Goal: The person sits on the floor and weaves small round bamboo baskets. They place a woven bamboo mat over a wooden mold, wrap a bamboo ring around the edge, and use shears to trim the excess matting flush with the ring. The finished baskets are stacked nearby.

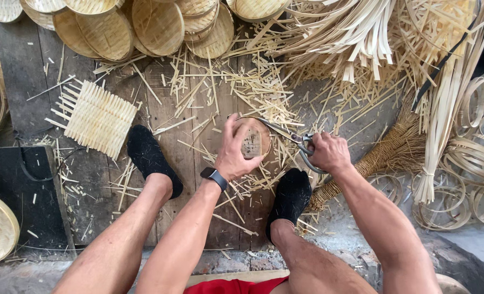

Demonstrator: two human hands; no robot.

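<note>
The left hand point(232, 151) grips a small round woven tray point(254, 140); the right hand point(329, 152) squeezes scissors point(296, 142) at its rim, right of a square woven mat point(97, 117).

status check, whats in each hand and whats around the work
Left hand grips small round woven tray. Right hand holds scissors, blades at tray rim. Bamboo offcuts litter the wooden boards; nothing blocking.

My left hand point(232, 149) is gripping a small round woven basket point(253, 139) while my right hand point(329, 152) is working scissors point(291, 139) along its far rim.
</note>
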